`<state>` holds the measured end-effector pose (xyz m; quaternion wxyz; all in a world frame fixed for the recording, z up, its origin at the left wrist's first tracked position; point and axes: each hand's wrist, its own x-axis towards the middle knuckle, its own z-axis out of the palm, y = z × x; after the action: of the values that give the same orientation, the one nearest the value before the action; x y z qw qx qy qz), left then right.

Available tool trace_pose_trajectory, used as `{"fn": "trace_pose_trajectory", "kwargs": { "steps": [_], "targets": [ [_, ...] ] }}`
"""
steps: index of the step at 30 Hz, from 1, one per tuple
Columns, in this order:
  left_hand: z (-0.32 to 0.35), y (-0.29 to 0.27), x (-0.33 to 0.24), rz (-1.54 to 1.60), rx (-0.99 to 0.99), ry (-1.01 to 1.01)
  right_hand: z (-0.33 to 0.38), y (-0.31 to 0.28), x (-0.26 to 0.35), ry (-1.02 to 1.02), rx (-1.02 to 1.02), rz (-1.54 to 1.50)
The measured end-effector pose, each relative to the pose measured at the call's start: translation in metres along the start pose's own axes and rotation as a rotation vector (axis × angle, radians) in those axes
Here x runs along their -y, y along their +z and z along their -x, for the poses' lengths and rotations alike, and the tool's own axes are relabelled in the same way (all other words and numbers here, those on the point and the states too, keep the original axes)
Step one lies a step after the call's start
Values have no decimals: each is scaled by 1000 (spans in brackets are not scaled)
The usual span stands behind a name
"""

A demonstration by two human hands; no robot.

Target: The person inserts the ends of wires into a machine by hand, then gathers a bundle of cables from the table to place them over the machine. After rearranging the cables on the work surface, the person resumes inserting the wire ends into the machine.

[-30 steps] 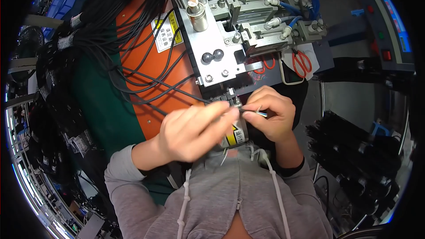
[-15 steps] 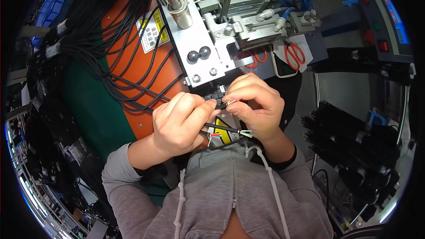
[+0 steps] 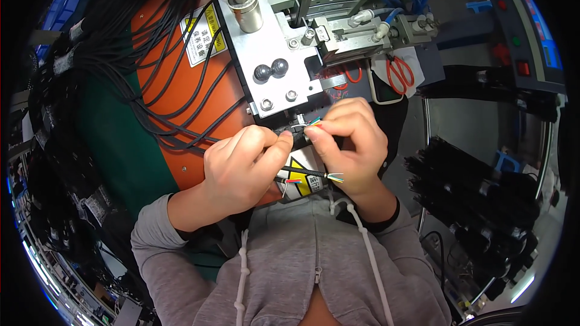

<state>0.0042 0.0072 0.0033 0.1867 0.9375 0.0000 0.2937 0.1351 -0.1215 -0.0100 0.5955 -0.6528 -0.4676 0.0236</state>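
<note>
My left hand [image 3: 241,166] is closed round several black cables, its thumb and forefinger pinched at one cable's end. Two stripped black cable ends [image 3: 300,172] stick out below those fingers, their thin coloured wires [image 3: 335,177] bare. My right hand [image 3: 356,145] pinches the fanned-out coloured wires [image 3: 315,122] of the cable held at the left fingertips. Both hands meet just in front of the metal machine's plate [image 3: 275,93]. A small dark fixture [image 3: 296,128] sits behind the fingertips and is partly hidden by them.
Black cables [image 3: 175,127] run across the orange surface [image 3: 175,84] at the left. Pneumatic cylinders [image 3: 356,36] with blue hoses stand behind. Red-handled scissors [image 3: 400,75] lie at the back right. Bundles of black cables [image 3: 471,199] hang at the right. A warning label [image 3: 305,175] lies below my hands.
The wires at my right fingertips are now spread apart and stand higher. My right thumb has shifted slightly left and up; the left hand stays nearly in place, still pinching.
</note>
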Motion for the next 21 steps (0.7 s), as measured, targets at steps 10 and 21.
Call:
{"fn": "trace_pose_trajectory", "kwargs": {
  "steps": [10, 21],
  "targets": [
    [4, 2, -4, -164, -41, 54, -3, -22, -6, 438, 282, -301],
    [2, 5, -17, -276, 257, -69, -1, -3, -15, 191, 282, 224]
  ]
}}
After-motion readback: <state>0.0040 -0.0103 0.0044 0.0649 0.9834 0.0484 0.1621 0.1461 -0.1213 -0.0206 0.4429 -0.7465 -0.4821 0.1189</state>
